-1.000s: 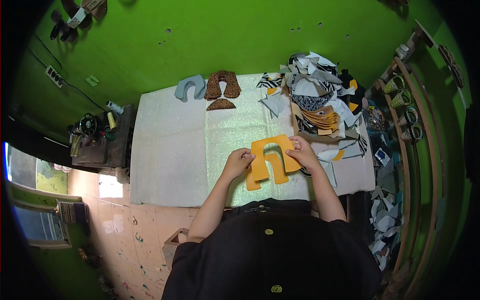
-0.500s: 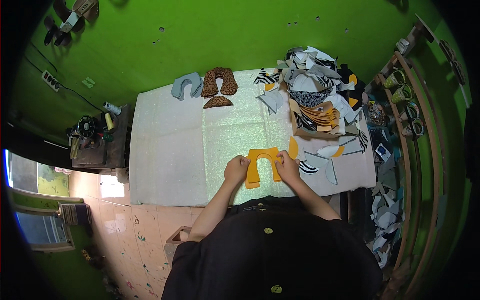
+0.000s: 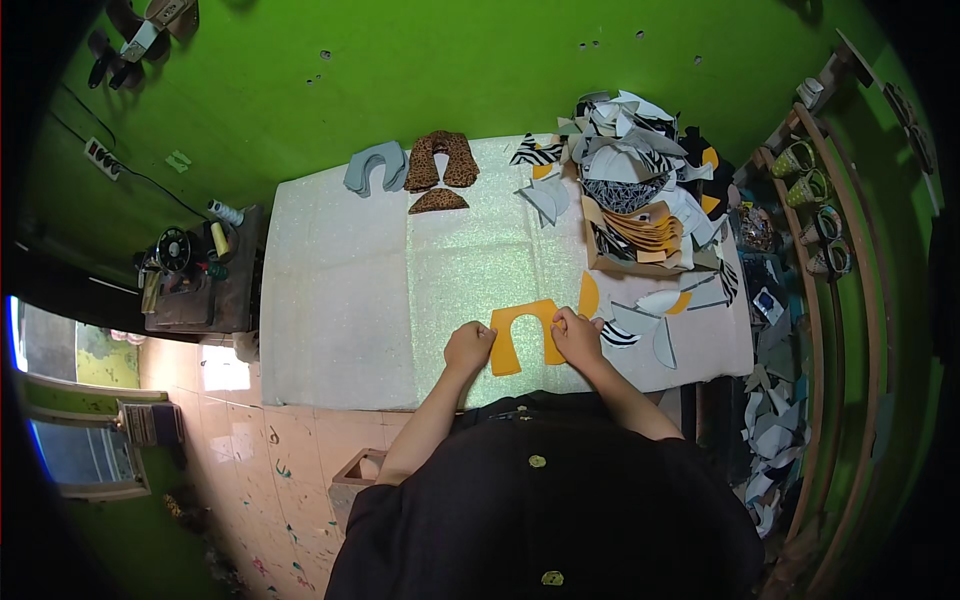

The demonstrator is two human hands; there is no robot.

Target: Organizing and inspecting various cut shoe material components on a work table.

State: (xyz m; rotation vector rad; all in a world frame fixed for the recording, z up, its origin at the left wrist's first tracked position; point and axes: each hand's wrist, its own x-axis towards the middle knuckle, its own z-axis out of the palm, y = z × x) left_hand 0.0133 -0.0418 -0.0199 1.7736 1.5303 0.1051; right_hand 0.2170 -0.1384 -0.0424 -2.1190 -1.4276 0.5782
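Observation:
A yellow U-shaped cut piece (image 3: 507,345), perhaps more than one layer thick, lies at the table's near edge with its open end toward me. My left hand (image 3: 468,347) pinches its left side. On its right side, the fingers of my right hand (image 3: 578,338) are closed on the other leg. Just beyond the right hand lies a yellow half-moon scrap (image 3: 588,294), and beside that hand is a zebra-striped scrap (image 3: 618,334). Grey scraps (image 3: 632,318) spread out to the right.
A box (image 3: 632,265) heaped with offcuts stands at the far right of the table (image 3: 335,300). Grey U-shaped pieces (image 3: 377,168) and leopard-print pieces (image 3: 442,160) lie along the back. A sewing machine (image 3: 178,262) is at the left, a slipper rack (image 3: 815,200) at the right.
The lower yellow layer that stuck out at the left leg's end no longer shows; the edges now line up. Both hands have stayed on the piece with small movements.

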